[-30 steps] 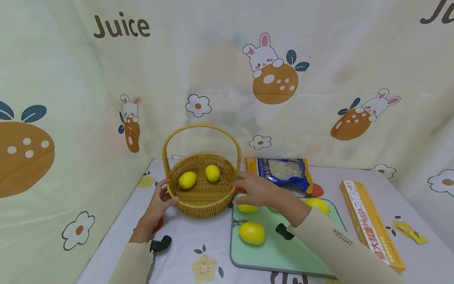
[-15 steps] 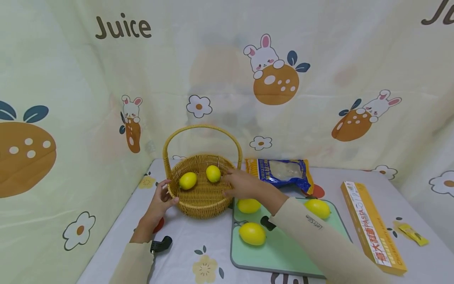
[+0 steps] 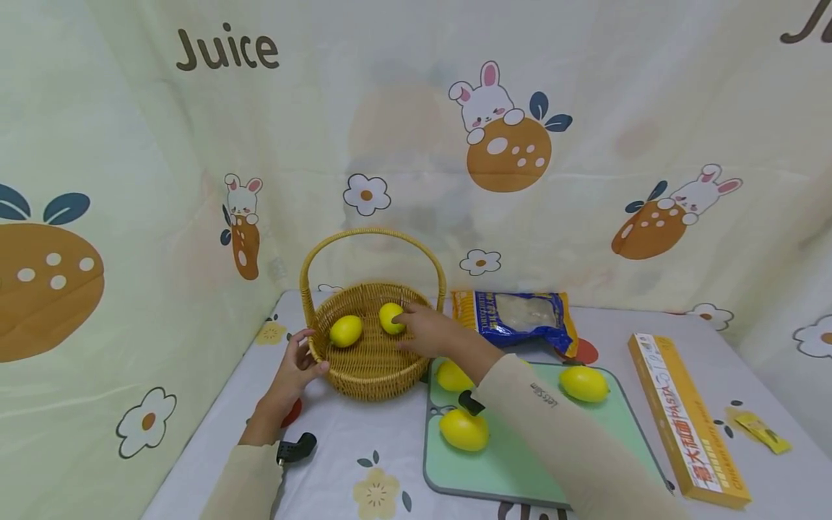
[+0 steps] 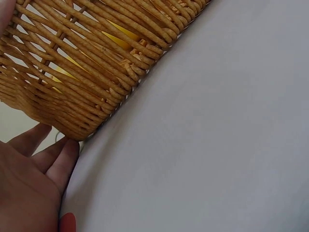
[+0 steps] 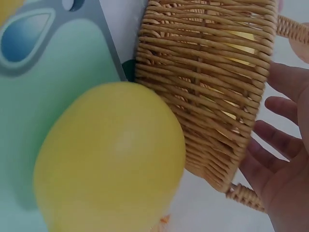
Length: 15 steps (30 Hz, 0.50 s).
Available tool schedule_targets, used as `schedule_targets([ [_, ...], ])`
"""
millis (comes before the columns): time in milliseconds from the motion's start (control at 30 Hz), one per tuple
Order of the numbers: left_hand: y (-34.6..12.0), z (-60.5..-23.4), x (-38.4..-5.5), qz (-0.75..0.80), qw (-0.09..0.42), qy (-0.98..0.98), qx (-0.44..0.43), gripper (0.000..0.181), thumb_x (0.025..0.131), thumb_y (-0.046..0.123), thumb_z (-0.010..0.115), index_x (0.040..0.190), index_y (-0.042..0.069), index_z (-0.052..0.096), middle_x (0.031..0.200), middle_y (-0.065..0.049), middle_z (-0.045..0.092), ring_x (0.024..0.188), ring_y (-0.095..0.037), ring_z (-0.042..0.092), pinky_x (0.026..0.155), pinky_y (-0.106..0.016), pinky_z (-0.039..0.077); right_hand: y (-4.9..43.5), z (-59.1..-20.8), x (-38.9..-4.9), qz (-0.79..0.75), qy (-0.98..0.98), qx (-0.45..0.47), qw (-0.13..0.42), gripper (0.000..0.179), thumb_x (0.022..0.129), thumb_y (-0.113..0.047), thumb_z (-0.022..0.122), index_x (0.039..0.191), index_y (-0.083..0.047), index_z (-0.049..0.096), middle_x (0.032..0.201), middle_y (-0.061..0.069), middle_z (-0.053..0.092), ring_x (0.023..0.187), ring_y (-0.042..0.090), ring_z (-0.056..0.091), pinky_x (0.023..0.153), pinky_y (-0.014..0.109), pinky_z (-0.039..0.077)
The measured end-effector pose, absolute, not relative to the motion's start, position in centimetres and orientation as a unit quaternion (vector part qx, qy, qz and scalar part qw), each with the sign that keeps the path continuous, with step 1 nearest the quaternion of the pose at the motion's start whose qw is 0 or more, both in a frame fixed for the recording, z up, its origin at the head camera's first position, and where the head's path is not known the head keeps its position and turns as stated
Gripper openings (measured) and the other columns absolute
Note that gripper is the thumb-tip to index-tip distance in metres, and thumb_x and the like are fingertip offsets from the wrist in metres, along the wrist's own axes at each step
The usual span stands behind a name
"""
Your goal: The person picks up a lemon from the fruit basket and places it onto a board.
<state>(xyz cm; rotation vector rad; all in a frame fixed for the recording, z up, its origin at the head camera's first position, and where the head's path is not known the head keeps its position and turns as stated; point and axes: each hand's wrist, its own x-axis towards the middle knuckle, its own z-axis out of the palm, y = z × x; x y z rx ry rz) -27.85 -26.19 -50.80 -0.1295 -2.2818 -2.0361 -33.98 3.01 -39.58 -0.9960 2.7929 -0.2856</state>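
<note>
A wicker basket [image 3: 370,386] with a tall handle stands on the table, two lemons inside. My left hand [image 3: 289,377] grips its left side, thumb on the front rim and fingers around the wall; the left wrist view shows those fingers [image 4: 63,164] against the weave. Over the right rim reaches my right hand [image 3: 434,334]. Its fingertips are at the right-hand lemon [image 3: 390,318], partly covering it, with fingers spread and not closed round it. The other lemon [image 3: 347,331] lies to the left in the basket. In the right wrist view the fingers [image 5: 277,140] extend past the rim.
A green cutting board [image 3: 513,473] lies right of the basket, bearing a front lemon [image 3: 464,430], a back lemon [image 3: 453,375] partly behind my sleeve, and a right lemon [image 3: 585,384]. Beyond are a blue pasta bag [image 3: 520,318], a pasta box [image 3: 689,419] and a small yellow packet [image 3: 763,432].
My right hand has moved left from the basket's right rim, in over the basket to the right-hand lemon. The left hand has kept its hold on the basket.
</note>
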Motion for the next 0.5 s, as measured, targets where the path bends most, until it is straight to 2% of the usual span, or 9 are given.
schedule_targets([
  [133,-26.2,-50.8,-27.9,-0.667,0.038,-0.743,-0.044,0.069,0.092,0.008,0.066,0.145,0.021,0.023,0.155,-0.022,0.022,0.140,-0.036,0.029,0.112,-0.048,0.024,2.4,-40.6,-34.6,-0.104,0.936,-0.324,0.086,0.056,0.096,-0.040,0.060,0.145,-0.017,0.046,0.151,0.013,0.033,0.137,0.029,0.035,0.109,0.045,0.033],
  [367,-26.2,-50.9,-28.0,-0.669,0.028,-0.742,-0.038,0.071,0.092,0.011,0.067,0.146,0.021,0.022,0.157,-0.021,0.020,0.141,-0.035,0.027,0.113,-0.047,0.023,1.4,-42.4,-35.4,-0.121,0.941,-0.302,0.096,0.065,0.096,-0.040,0.061,0.151,-0.017,0.035,0.157,0.015,0.021,0.143,0.031,0.023,0.110,0.047,0.030],
  [500,-26.4,-50.9,-28.1,-0.673,0.020,-0.738,-0.037,0.072,0.093,0.007,0.065,0.148,0.019,0.019,0.157,-0.023,0.017,0.142,-0.037,0.024,0.113,-0.047,0.022,0.9,-42.6,-35.4,-0.110,0.944,-0.296,0.093,0.070,0.094,-0.041,0.062,0.153,-0.018,0.032,0.159,0.016,0.016,0.143,0.033,0.022,0.110,0.047,0.030],
])
